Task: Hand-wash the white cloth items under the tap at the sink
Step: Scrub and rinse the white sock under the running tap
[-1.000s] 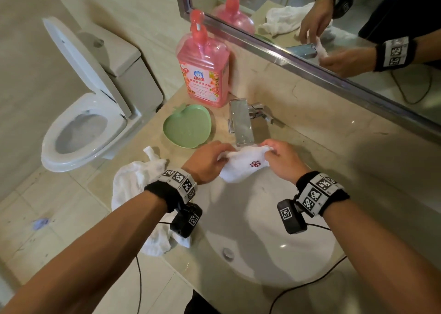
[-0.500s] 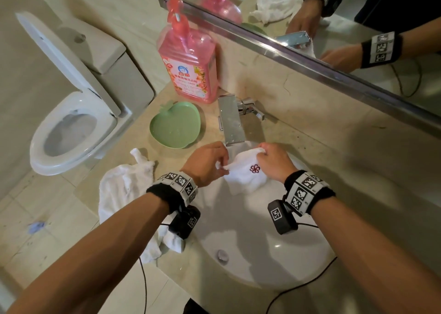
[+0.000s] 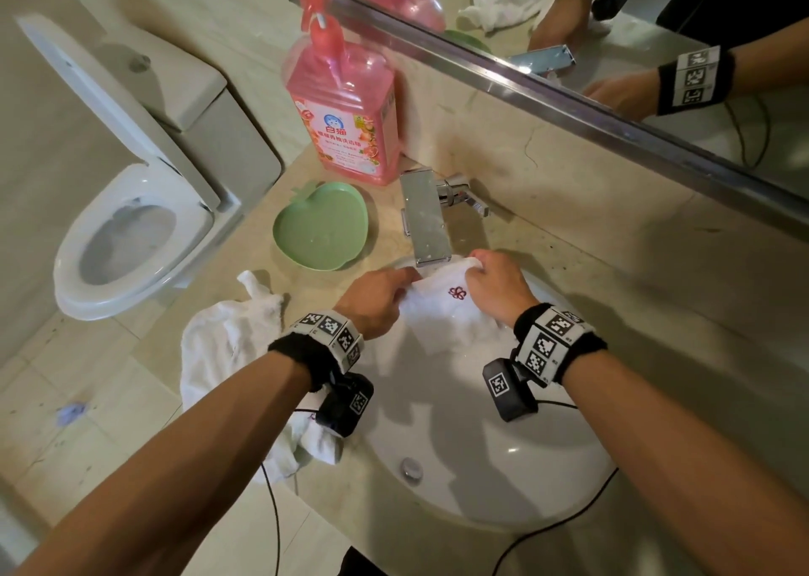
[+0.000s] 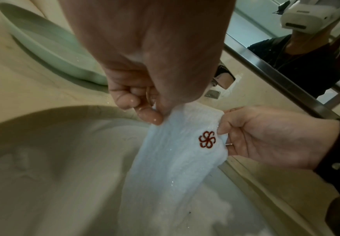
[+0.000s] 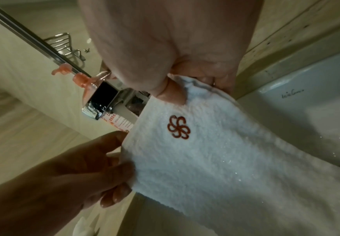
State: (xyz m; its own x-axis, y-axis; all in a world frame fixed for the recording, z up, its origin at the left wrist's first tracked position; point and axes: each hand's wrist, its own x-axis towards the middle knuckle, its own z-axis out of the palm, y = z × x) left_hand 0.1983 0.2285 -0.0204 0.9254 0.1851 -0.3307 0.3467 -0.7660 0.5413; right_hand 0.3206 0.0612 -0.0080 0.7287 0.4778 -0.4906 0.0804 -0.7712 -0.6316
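Your left hand (image 4: 145,89) pinches one top corner of the white towel (image 4: 175,167) between thumb and curled fingers; your right hand (image 4: 266,137) pinches the opposite corner, beside its red embroidered emblem (image 4: 207,139). The towel hangs stretched between them just under the tap (image 3: 424,221), trailing into the sink (image 3: 547,488). It looks soft, limp terry, likely heavier once soaked, so the hemmed corners give the surest hold. Another white cloth (image 3: 227,348) lies on the counter to your left.
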